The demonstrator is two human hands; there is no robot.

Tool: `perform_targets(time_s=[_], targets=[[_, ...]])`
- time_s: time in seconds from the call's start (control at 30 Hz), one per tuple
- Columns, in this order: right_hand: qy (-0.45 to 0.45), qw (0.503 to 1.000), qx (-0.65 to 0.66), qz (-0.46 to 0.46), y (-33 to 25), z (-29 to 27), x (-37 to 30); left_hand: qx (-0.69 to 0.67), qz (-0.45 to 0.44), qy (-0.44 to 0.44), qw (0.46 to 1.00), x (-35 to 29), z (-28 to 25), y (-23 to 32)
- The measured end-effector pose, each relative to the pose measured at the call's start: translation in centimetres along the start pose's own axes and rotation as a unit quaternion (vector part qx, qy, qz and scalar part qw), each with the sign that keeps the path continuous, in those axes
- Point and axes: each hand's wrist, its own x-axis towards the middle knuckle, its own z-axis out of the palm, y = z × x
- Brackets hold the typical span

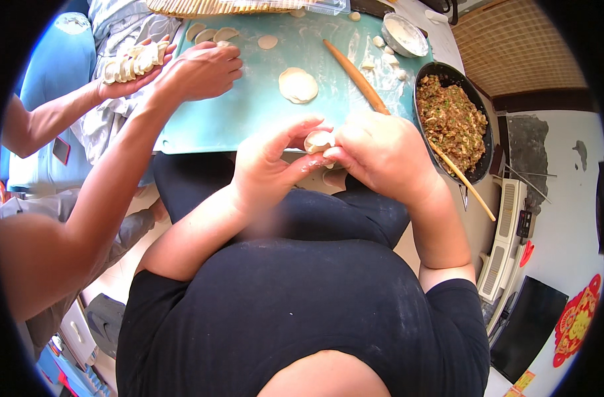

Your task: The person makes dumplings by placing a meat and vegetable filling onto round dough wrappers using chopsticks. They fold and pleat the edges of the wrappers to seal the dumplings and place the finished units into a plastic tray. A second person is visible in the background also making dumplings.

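Both my hands meet over the near edge of the teal mat point(216, 126), around a small dumpling point(319, 141) of pale dough. My left hand point(270, 159) cups it from the left, thumb below and fingers curled above. With thumb and bent fingers, my right hand point(384, 155) pinches the dough's right side. Flour dusts my left thumb. Beyond my hands lies a flat round dough wrapper point(298, 86), with a smaller dough disc point(267, 42) farther back. A wooden rolling pin point(356, 76) slants across the mat, its near end behind my right hand.
At left, another person holds a row of dumplings point(135, 63) on one palm; their other hand point(206, 71) is near dumplings point(206, 35) on the mat. To the right sits a black pan point(485, 149) of minced filling with chopsticks point(464, 180). Behind it stands a flour bowl point(405, 36).
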Motion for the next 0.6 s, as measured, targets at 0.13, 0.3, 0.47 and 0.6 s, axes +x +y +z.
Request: perform_targets(time_s=[0.13,0.3,0.47,0.6], targets=[[-0.006,1.000,-0.001,-0.009,-0.2,-0.2,0.2,0.004,0.011,0.042,0.999,0.1,0.4,-0.1],[-0.010,1.000,-0.004,-0.015,-0.3,-0.3,0.2,-0.007,-0.020,-0.027,0.999,-0.1,0.1,-0.1],[-0.013,0.999,0.031,-0.025,0.2,0.2,0.0,-0.075,-0.033,0.009,0.997,-0.3,0.8,-0.7],[-0.002,0.986,0.157,0.057,1.6,0.8,-1.0,-0.259,-0.131,0.014,0.957,0.0,0.7,-0.5]])
